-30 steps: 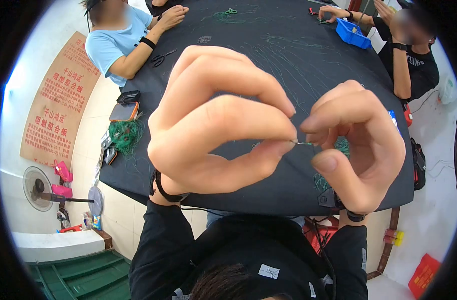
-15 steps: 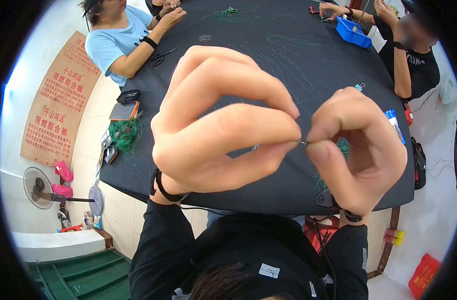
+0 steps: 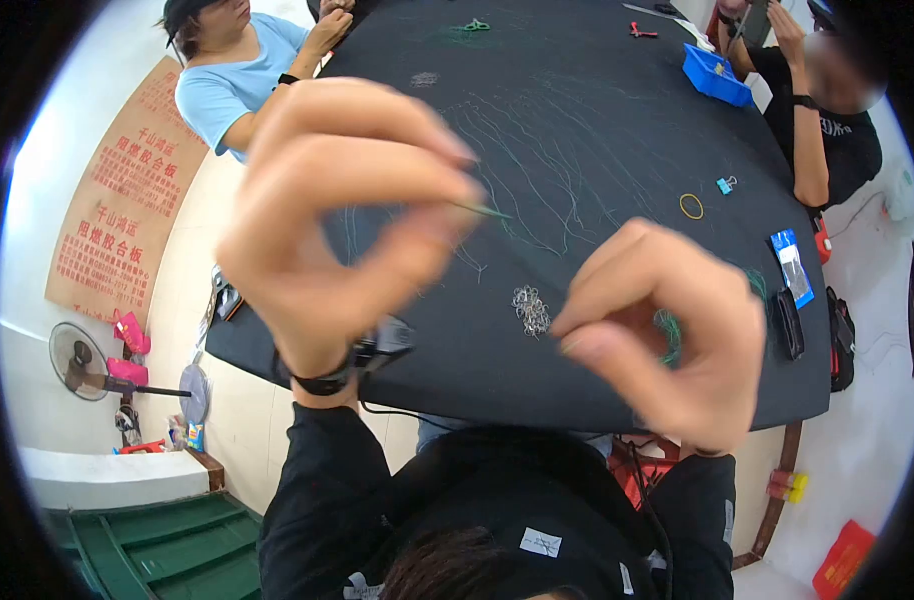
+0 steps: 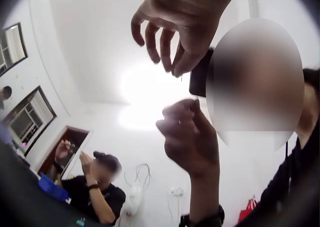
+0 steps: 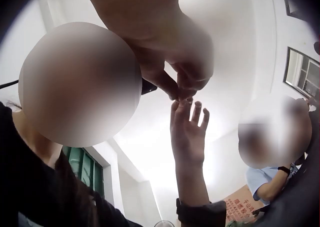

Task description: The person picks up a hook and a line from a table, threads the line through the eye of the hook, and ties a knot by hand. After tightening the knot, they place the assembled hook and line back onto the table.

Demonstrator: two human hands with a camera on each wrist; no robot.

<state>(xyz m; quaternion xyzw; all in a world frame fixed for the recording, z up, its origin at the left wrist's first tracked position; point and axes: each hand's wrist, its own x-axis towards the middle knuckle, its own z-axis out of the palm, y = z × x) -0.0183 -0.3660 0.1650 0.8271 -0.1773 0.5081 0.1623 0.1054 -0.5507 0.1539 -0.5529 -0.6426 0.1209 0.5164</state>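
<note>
The L hand point(image 3: 322, 185) is up over the surface point(image 3: 457, 370), left of the R hand, & its grip is pinching a thin green strand point(image 3: 492, 211) btwn thumb & 1st finger. The strand's tip pokes out to the right. The R hand point(image 3: 717, 335) is just beside, a bit nearer; its grip has thumb & finger tips pressed together in a ring, & I can't tell if anything tiny is in there. Both hands look a bit blurry. Btwn them, close to the R hand's tips, is a pile of small shiny metal bits point(image 3: 531, 311). Long thin threads point(image 3: 547, 170) run over the surface to the far side. On the right are a yellow band point(image 3: 691, 206), a blue clip point(image 3: 727, 185), a blue & white pkt point(image 3: 792, 268) w/ print too small to read, & a black case point(image 3: 790, 325). On the far left, a brown board point(image 3: 127, 190) has big red words, 千山鸿运 & 阻燃胶合板, put on twice; the small lines are too fuzzy. A white label point(image 3: 541, 542) on the near person's black top has marks I can't read. The person on the far right point(image 3: 845, 150) has white letters on a black top, also not clear.
</note>
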